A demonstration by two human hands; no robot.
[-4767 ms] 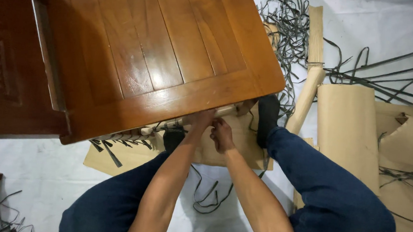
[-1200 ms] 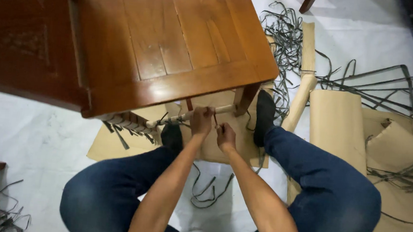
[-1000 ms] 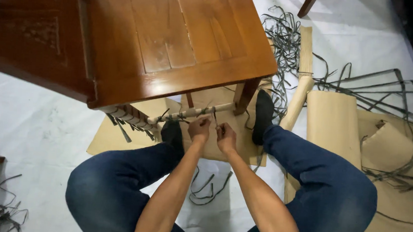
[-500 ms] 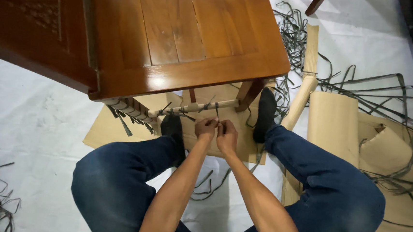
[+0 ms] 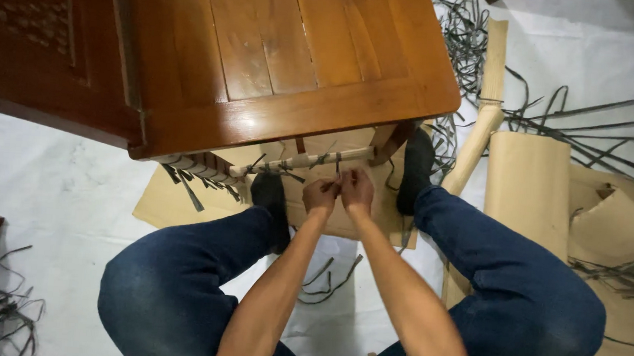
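A polished wooden table top (image 5: 281,56) fills the upper middle of the view. Under its near edge runs a pale wooden rail (image 5: 299,161) wrapped with dark flat strips whose ends stick out. My left hand (image 5: 321,195) and my right hand (image 5: 358,189) meet just below that rail, fingers pinched together on a thin dark strip (image 5: 338,166) that rises to the rail. I sit on the floor in blue jeans, knees apart, black socks either side of my hands.
A dark carved wooden panel (image 5: 37,32) stands at the upper left. Brown cardboard sheets (image 5: 528,193) and a cardboard tube (image 5: 476,137) lie to the right. Tangles of dark strips (image 5: 617,139) spread at the right, upper middle and lower left over a white floor cloth.
The view has tilted so more of the rail under the table shows. My hands have drawn closer together and stay pinched at the same spot below the rail.
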